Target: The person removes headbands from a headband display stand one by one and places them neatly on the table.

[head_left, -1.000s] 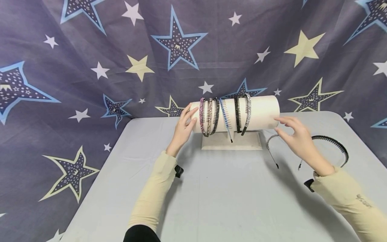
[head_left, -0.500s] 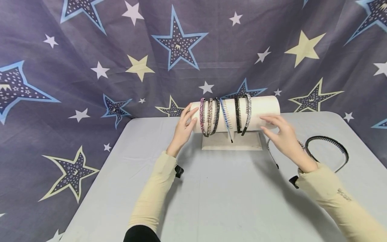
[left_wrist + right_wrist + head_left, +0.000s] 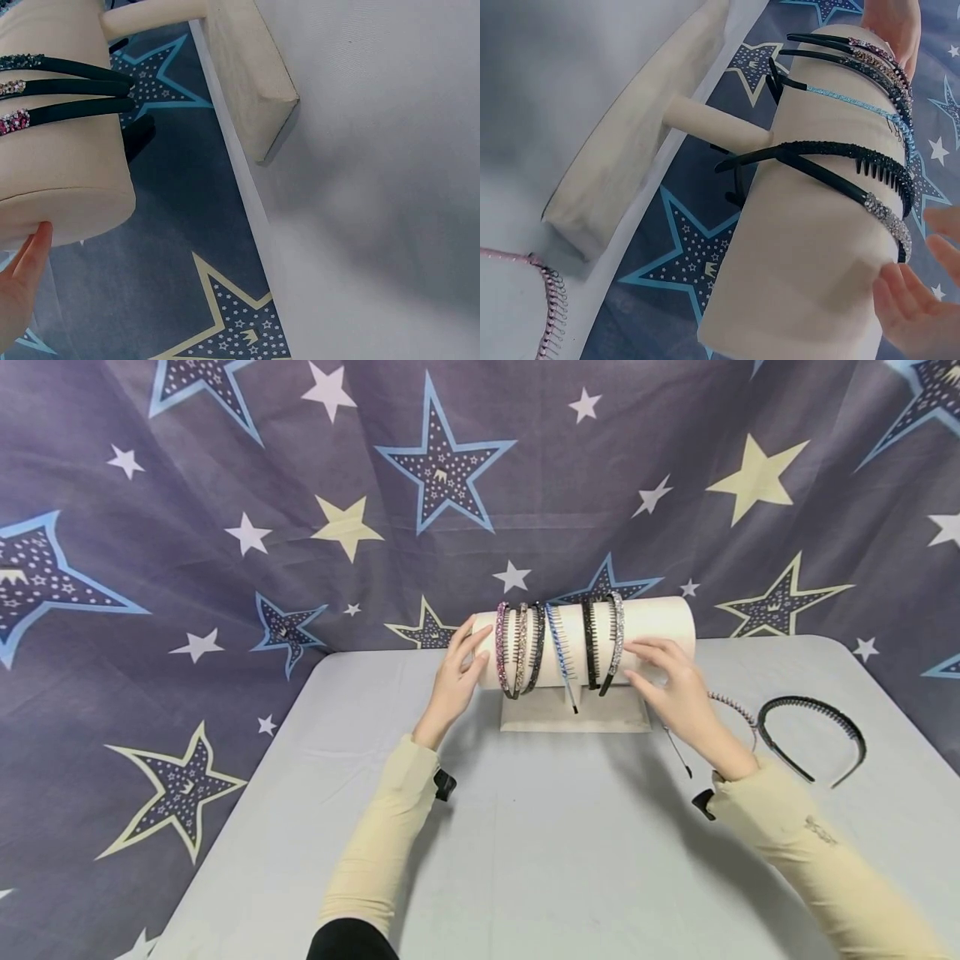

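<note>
Cream padding covers the roll (image 3: 660, 614), and at its left end I see the left hand (image 3: 448, 687) resting loose fingertips, gripping nothing. I'd leave that light bracing so the roll stays steady. Along it sit a magenta headband (image 3: 501, 647), two other glittery ones, a blue headband (image 3: 558, 642), a black headband (image 3: 590, 647) and a silver headband (image 3: 617, 635). The silver one leans, its lower end near the black one's; I judge it wants a low pinch and gentle straightening, without dragging its neighbour. Just right of it, the right hand (image 3: 678, 697) holds nothing, thumb apart from fingers; whether it touches the band I can't tell. Further right, two loose headbands (image 3: 806, 701) lie on the table (image 3: 480, 860). Since a second ago, the right hand has travelled leftward from the roll's right end; the left hand looks unmoved.
</note>
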Demonstrator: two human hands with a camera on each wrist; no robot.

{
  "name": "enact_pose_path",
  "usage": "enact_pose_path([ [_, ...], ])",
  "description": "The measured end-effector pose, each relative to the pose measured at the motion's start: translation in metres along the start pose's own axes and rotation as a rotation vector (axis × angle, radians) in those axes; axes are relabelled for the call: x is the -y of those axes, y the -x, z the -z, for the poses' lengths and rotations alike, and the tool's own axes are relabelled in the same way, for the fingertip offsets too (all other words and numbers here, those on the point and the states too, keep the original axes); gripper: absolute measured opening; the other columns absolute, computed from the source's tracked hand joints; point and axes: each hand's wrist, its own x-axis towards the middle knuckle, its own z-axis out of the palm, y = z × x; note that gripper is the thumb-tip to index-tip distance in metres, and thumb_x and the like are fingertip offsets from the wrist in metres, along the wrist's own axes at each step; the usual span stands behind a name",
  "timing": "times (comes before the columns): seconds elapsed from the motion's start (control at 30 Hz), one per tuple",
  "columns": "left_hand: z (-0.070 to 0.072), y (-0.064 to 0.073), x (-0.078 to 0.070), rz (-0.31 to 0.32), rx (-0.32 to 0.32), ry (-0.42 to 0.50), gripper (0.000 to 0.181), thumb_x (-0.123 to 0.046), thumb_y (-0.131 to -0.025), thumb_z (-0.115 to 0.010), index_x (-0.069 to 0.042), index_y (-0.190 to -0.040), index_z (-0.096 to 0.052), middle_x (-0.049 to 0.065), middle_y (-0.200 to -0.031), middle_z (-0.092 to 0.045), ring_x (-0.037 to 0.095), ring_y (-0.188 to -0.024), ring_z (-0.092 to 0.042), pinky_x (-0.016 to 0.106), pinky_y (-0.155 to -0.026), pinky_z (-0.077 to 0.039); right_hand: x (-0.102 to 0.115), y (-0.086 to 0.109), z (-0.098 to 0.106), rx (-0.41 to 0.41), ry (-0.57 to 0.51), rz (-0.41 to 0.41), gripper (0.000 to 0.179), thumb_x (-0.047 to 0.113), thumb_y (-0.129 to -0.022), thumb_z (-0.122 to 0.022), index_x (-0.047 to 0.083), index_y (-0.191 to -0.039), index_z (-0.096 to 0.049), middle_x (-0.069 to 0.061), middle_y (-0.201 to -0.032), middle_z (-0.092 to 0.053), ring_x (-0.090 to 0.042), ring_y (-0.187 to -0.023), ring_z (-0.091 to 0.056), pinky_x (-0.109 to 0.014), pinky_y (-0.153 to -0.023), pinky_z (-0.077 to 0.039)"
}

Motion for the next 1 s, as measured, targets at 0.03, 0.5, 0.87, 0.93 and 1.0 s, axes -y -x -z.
enact_pose_path([
  [0.03, 0.000, 0.000, 0.000, 0.000, 0.000, -0.001, 0.036, -0.004, -0.091, -0.045, -0.001, -0.126, -0.046, 0.009, -0.144, -0.024, 0.027, -0.128, -0.028, 0.040, -0.095, -0.041, 0.000, -0.001, -0.001, -0.004, -0.004, -0.004, 0.036, -0.008, -0.069, -0.068, -0.004, -0.104, -0.061, -0.019, -0.107, -0.055, -0.029, -0.093, -0.053, -0.039, -0.086, -0.044],
  [0.5, -0.001, 0.000, 0.000, -0.009, -0.002, 0.002, 0.036, -0.004, -0.090, -0.045, 0.000, -0.126, -0.046, 0.014, -0.143, -0.024, 0.028, -0.128, -0.028, 0.042, -0.096, -0.040, 0.002, -0.010, -0.012, -0.015, -0.059, -0.044, 0.037, -0.008, -0.071, -0.066, -0.006, -0.107, -0.058, -0.024, -0.115, -0.046, -0.028, -0.080, -0.054, -0.028, -0.076, -0.049],
  [0.87, -0.001, -0.001, 0.001, -0.009, -0.004, 0.001, 0.036, -0.004, -0.091, -0.045, 0.000, -0.126, -0.046, 0.014, -0.143, -0.024, 0.029, -0.127, -0.030, 0.042, -0.095, -0.041, 0.002, -0.018, -0.018, 0.009, -0.039, -0.095, 0.042, -0.006, -0.071, -0.068, -0.003, -0.112, -0.057, -0.022, -0.122, -0.042, -0.030, -0.081, -0.054, -0.039, -0.072, -0.051],
  [0.93, -0.001, -0.001, 0.001, -0.010, -0.004, 0.002, 0.036, -0.004, -0.091, -0.045, 0.000, -0.126, -0.046, 0.015, -0.143, -0.024, 0.029, -0.127, -0.030, 0.042, -0.095, -0.041, 0.002, -0.019, -0.019, 0.005, -0.019, -0.084, 0.042, -0.006, -0.070, -0.068, -0.003, -0.111, -0.058, -0.023, -0.121, -0.042, -0.031, -0.084, -0.053, -0.039, -0.073, -0.051],
  [1.0, -0.001, -0.001, 0.001, -0.012, -0.003, 0.002, 0.036, -0.004, -0.091, -0.045, 0.000, -0.126, -0.046, 0.015, -0.143, -0.024, 0.029, -0.127, -0.030, 0.041, -0.094, -0.042, 0.002, -0.020, -0.020, 0.002, 0.003, -0.074, 0.042, -0.007, -0.070, -0.068, -0.003, -0.110, -0.058, -0.023, -0.121, -0.042, -0.034, -0.090, -0.052, -0.039, -0.075, -0.050],
])
